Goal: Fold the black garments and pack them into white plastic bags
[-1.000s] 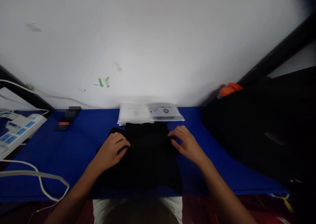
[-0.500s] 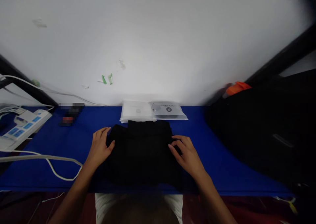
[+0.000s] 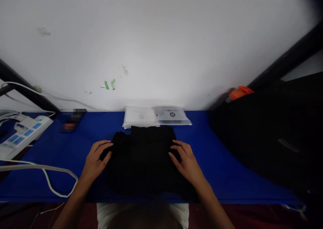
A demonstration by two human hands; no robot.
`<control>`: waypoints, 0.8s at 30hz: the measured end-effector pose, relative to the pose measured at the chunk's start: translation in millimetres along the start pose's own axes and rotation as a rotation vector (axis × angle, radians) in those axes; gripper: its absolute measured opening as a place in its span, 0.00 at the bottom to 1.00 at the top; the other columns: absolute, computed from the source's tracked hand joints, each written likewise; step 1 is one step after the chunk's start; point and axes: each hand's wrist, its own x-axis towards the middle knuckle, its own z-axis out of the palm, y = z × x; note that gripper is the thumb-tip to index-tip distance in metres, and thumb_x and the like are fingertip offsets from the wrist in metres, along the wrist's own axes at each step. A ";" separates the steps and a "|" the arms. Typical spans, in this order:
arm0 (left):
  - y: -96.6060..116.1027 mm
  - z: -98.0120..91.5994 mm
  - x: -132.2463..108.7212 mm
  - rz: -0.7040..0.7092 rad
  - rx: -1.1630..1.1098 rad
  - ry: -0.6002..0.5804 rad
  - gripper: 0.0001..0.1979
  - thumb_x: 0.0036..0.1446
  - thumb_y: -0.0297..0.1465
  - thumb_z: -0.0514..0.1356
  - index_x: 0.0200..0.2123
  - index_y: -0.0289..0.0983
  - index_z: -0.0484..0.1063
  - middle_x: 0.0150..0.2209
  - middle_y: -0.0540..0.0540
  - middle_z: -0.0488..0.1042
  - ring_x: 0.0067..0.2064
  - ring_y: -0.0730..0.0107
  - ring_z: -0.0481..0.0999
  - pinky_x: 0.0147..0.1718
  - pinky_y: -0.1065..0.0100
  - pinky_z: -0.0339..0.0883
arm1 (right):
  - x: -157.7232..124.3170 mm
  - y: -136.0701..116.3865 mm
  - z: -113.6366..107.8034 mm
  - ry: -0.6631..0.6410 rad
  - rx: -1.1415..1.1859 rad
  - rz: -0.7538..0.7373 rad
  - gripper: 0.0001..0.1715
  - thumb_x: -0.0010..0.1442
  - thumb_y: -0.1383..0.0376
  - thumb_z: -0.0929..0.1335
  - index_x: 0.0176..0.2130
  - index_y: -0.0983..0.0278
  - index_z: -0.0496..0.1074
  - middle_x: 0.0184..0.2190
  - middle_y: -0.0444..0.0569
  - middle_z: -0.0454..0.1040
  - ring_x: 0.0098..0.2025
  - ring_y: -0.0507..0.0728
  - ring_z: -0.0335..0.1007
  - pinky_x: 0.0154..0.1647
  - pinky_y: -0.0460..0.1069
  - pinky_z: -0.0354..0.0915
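Shifted over the last second: left hand [image 3: 94,160], from atop the black cloth [image 3: 148,165] outward to its left edge; right hand [image 3: 187,161], much as it was, at the right edge. Listed from my remote post, largest first. Wall [image 3: 161,47], white, behind the tabletop's back edge. Tabletop [image 3: 65,155], blue. Black bulk [image 3: 264,131], perhaps a bag, over the right end. Black cloth, apparently layered, front and centre, reaching towards the tabletop's front edge; its lower outline is too dark for me to fix. Handling, as I judge it: light, soft, limp, not fragile, apt to crease; I would take hold at both side edges, thumbs above, fingers beneath, all layers together. Power strip [image 3: 29,131], white with blue sockets, at the left edge. Both hands bare, fingers curved and spread, thumbs apart; I see no definite pinch. White packet [image 3: 140,116] and translucent packet [image 3: 174,116], side by side along the back edge, just behind the cloth. Dark item [image 3: 75,119], blurred, near the back left corner. Orange piece [image 3: 241,92], beside the black bulk.
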 end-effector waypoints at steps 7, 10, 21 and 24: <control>-0.5 3.6 5.5 0.019 0.175 0.095 0.05 0.63 0.31 0.57 0.38 0.41 0.73 0.37 0.46 0.77 0.40 0.63 0.76 0.43 0.61 0.70 | -0.3 -1.2 1.0 -0.002 0.002 0.009 0.09 0.64 0.62 0.66 0.45 0.59 0.69 0.53 0.55 0.69 0.55 0.65 0.65 0.53 0.64 0.67; 1.0 2.7 6.4 0.000 0.163 0.084 0.04 0.62 0.31 0.57 0.34 0.41 0.71 0.33 0.47 0.77 0.37 0.64 0.76 0.39 0.63 0.69 | 0.3 -1.8 1.0 0.007 0.004 0.007 0.08 0.64 0.62 0.66 0.45 0.59 0.69 0.52 0.55 0.69 0.54 0.65 0.65 0.53 0.64 0.67; 13.4 -19.5 11.4 0.132 -0.308 -0.446 0.06 0.57 0.27 0.56 0.27 0.40 0.65 0.45 0.45 0.80 0.51 0.60 0.73 0.48 0.57 0.69 | 0.2 -2.5 0.2 0.012 0.029 0.032 0.08 0.64 0.61 0.66 0.44 0.58 0.69 0.52 0.54 0.70 0.53 0.65 0.66 0.52 0.65 0.68; 5.1 -13.5 8.5 0.059 -0.238 -0.413 0.12 0.63 0.32 0.55 0.26 0.40 0.70 0.35 0.46 0.80 0.43 0.62 0.76 0.45 0.60 0.69 | 0.4 -2.5 0.3 0.014 0.039 0.038 0.07 0.64 0.61 0.66 0.44 0.57 0.69 0.52 0.54 0.70 0.54 0.66 0.66 0.52 0.66 0.67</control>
